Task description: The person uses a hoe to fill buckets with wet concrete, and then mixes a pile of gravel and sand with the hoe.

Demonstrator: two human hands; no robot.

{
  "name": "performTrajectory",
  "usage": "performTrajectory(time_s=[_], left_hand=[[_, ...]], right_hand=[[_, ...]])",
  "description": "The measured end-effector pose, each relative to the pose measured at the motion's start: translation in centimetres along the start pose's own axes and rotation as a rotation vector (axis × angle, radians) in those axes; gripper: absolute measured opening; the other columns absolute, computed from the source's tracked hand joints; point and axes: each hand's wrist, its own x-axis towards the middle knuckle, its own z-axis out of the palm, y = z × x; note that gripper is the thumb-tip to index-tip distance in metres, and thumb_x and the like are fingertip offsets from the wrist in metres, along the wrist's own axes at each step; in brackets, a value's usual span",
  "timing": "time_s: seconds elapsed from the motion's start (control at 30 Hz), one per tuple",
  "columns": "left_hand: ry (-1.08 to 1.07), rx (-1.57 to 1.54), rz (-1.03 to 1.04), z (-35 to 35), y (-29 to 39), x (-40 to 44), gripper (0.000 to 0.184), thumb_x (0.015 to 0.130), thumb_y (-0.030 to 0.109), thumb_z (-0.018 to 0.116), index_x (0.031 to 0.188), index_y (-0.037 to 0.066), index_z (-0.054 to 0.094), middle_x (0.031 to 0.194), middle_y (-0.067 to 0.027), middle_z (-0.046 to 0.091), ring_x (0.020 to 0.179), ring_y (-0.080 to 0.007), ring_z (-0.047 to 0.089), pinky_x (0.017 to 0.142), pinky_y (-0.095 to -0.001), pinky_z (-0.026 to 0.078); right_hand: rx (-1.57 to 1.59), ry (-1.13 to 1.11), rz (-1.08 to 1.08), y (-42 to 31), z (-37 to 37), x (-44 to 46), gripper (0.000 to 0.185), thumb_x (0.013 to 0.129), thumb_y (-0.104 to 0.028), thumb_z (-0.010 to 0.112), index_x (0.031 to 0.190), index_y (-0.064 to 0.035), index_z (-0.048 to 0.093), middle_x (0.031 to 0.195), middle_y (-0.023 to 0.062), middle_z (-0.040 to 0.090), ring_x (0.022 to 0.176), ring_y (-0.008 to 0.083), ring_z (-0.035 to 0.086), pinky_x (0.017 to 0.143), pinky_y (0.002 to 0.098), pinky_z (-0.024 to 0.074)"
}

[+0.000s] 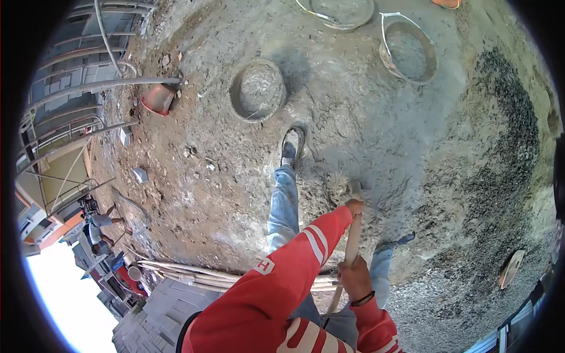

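On wet ground [382, 156], a worker's left hand [355, 207] and right hand [355, 279] clasp a wooden handle [352, 242]; three buckets [236, 97] hold grey mix, with more apparently left underfoot.

– What do the hands have?
– A wooden handle [352, 242], slanting through the lower middle of the frame. The left hand [354, 207] grips it higher up, the right hand [354, 279] lower, a dark band [362, 299] round its wrist.
– And around them?
– Muddy ground [376, 138]. A round tub [236, 95] of grey mix sits above centre, a bucket [429, 57] at upper right, dark gravel [500, 109] along the right side.
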Motion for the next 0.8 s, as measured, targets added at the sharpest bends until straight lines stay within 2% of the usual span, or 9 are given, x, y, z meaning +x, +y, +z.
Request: performTrajectory(time_s=[0.17, 0.27, 0.33, 0.37, 0.43, 0.5, 0.57, 0.67, 0.8], left_hand=[[0.089, -0.345, 0.145, -12.7, 9.6, -13.3, 0.028, 0.084, 0.018, 0.059, 0.068, -0.005, 0.058, 0.059, -0.0096, 0.056, 0.047, -0.0208, 0.056, 0.043, -0.0379, 0.044], [0.238, -0.568, 0.306, -17.7, 13.6, -21.3, 0.021, 0.086, 0.013, 0.059, 0.07, 0.002, 0.053, 0.058, -0.0044, 0.052, 0.046, -0.0153, 0.053, 0.041, -0.0317, 0.044], [0.617, -0.597, 0.504, -18.9, 14.9, -25.5, 0.016, 0.085, 0.009, 0.059, 0.072, 0.003, 0.051, 0.058, -0.002, 0.051, 0.045, -0.0125, 0.051, 0.041, -0.0274, 0.043], [0.625, -0.598, 0.51, -19.4, 15.3, -27.2, 0.016, 0.085, 0.009, 0.059, 0.072, 0.003, 0.051, 0.058, -0.002, 0.051, 0.045, -0.0125, 0.051, 0.041, -0.0274, 0.043], [0.721, -0.655, 0.742, -20.6, 16.4, -29.4, 0.019, 0.083, 0.01, 0.064, 0.093, 0.001, 0.05, 0.059, -0.0034, 0.052, 0.043, -0.0133, 0.051, 0.04, -0.0288, 0.043], [0.712, -0.703, 0.674, -22.2, 17.6, -28.8, 0.014, 0.083, 0.008, 0.063, 0.086, 0.003, 0.05, 0.059, -0.002, 0.051, 0.043, -0.0129, 0.05, 0.039, -0.0286, 0.043], [0.74, -0.771, 0.633, -23.5, 17.7, -26.7, 0.014, 0.08, 0.007, 0.064, 0.078, 0.004, 0.05, 0.06, -0.0011, 0.05, 0.042, -0.0127, 0.049, 0.038, -0.0283, 0.042], [0.886, -0.85, 0.686, -25.4, 20.8, -26.9, 0.015, 0.08, 0.008, 0.064, 0.076, 0.004, 0.05, 0.06, -0.002, 0.051, 0.043, -0.0126, 0.049, 0.039, -0.028, 0.042], [0.773, -0.937, 0.742, -20.4, 25.0, -35.6, 0.014, 0.081, 0.007, 0.062, 0.079, 0.004, 0.048, 0.061, -0.0041, 0.05, 0.046, -0.0141, 0.05, 0.042, -0.0303, 0.044]], right_hand=[[-0.433, 0.066, -0.392, -5.4, 7.3, -7.9, 0.04, 0.076, -0.016, 0.061, 0.1, 0.0071, 0.04, 0.077, 0.0314, 0.06, 0.072, 0.0478, 0.061, 0.067, 0.0528, 0.0483], [-0.463, 0.023, -0.523, -4.8, 7.9, -11.3, 0.033, 0.076, -0.014, 0.062, 0.097, 0.004, 0.044, 0.074, 0.0263, 0.061, 0.067, 0.0449, 0.061, 0.059, 0.0491, 0.0482], [-0.495, 0.006, -0.563, -2.2, 7.2, -10.3, 0.034, 0.075, -0.014, 0.063, 0.099, 0.0031, 0.045, 0.073, 0.0254, 0.061, 0.065, 0.0447, 0.061, 0.059, 0.0497, 0.0483], [-0.517, 0.003, -0.594, -1.0, 6.6, -8.8, 0.035, 0.075, -0.014, 0.063, 0.1, 0.0022, 0.045, 0.072, 0.0245, 0.061, 0.064, 0.0445, 0.061, 0.058, 0.0503, 0.0483], [-0.569, -0.01, -0.601, 0.9, 6.0, -3.7, 0.035, 0.074, -0.018, 0.063, 0.101, -0.0018, 0.048, 0.076, 0.0241, 0.064, 0.071, 0.0429, 0.064, 0.063, 0.052, 0.0505], [-0.629, 0.143, -0.747, 2.3, 6.7, 3.9, 0.031, 0.07, -0.021, 0.07, 0.094, -0.0069, 0.054, 0.072, 0.0187, 0.065, 0.068, 0.0425, 0.063, 0.062, 0.0515, 0.0507], [-0.747, 0.286, -0.775, 1.5, 7.5, 11.5, 0.033, 0.071, -0.022, 0.071, 0.098, -0.0109, 0.056, 0.075, 0.0161, 0.067, 0.071, 0.0413, 0.064, 0.063, 0.0517, 0.0508], [-0.757, 0.319, -0.805, -3.7, 6.0, 11.9, 0.031, 0.071, -0.022, 0.071, 0.098, -0.0134, 0.056, 0.074, 0.0149, 0.067, 0.072, 0.0391, 0.065, 0.063, 0.0519, 0.0502], [-0.7, 0.371, -0.967, -6.0, 0.0, 6.3, 0.037, 0.07, -0.026, 0.073, 0.099, -0.0151, 0.054, 0.07, 0.0143, 0.066, 0.068, 0.0397, 0.065, 0.061, 0.0488, 0.0511]])
